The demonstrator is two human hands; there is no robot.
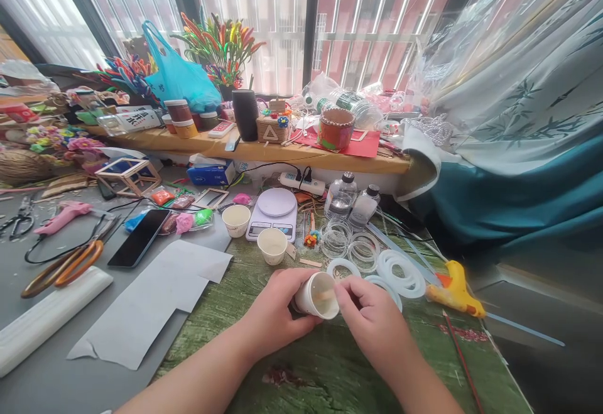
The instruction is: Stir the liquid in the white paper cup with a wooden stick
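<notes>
My left hand is wrapped round a small white paper cup, tipped on its side with the mouth toward my right hand. My right hand pinches a thin wooden stick that reaches into the cup's mouth. Both hands hover just above a green patterned mat. White ring moulds and clear rings lie just beyond my hands. Two more white cups stand ahead on the left.
A white kitchen scale and two clear bottles stand behind the cups. A yellow glue gun lies at right. Phone, orange scissors and grey paper lie left. A cluttered wooden shelf runs along the window.
</notes>
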